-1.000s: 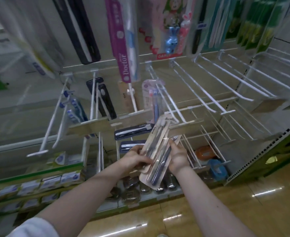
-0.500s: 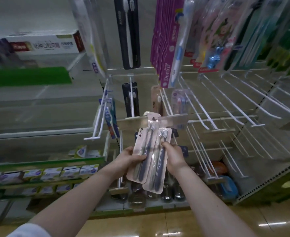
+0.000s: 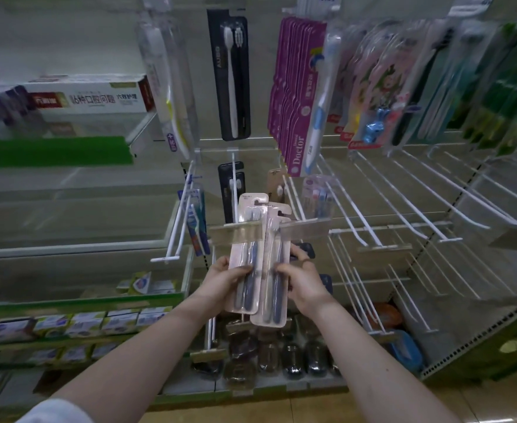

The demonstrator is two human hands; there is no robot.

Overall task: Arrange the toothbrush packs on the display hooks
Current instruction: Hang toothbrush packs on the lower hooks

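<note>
Wire hooks (image 3: 403,197) stand bare rightward — I see left hand (image 3: 223,280), right hand (image 3: 304,283) each gripping pale, dark-brushed toothbrush packs (image 3: 247,206).

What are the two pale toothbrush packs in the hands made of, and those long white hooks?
The two pale pink toothbrush packs seem matte card behind clear shiny plastic: the brushes show through. The long white display hooks look like thin metal wire coated smooth white, since they stay straight; it could be plastic.
</note>
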